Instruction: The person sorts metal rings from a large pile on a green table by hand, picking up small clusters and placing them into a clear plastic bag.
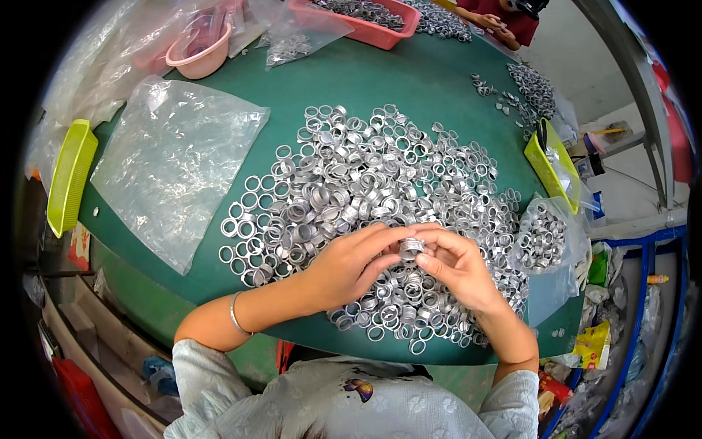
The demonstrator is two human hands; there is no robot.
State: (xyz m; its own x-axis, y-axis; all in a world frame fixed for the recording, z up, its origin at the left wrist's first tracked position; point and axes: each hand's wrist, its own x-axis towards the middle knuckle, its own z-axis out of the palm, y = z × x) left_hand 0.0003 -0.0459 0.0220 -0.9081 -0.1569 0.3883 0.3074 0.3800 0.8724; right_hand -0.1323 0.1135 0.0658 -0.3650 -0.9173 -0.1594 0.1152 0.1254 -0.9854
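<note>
Between my fingertips is a silvery metal ring (411, 249), held just above a wide heap of similar rings (365, 175). My left hand (351, 265) comes in from the left, its thumb and fingers closed on the ring's left side. From the other side my right hand (459, 267) pinches the same ring, thumb in front and fingers behind. Both hands hang over the near part of the heap and hide some rings beneath. Whether more than one ring sits in the fingers cannot be made out.
A clear plastic bag (183, 161) lies flat at left on the green table (329, 73). Yellow-green baskets stand at the left edge (72, 179) and right edge (552, 168). A bag of rings (542, 234) rests at right. Pink tubs (201, 55) and another person (504, 22) are at the far side.
</note>
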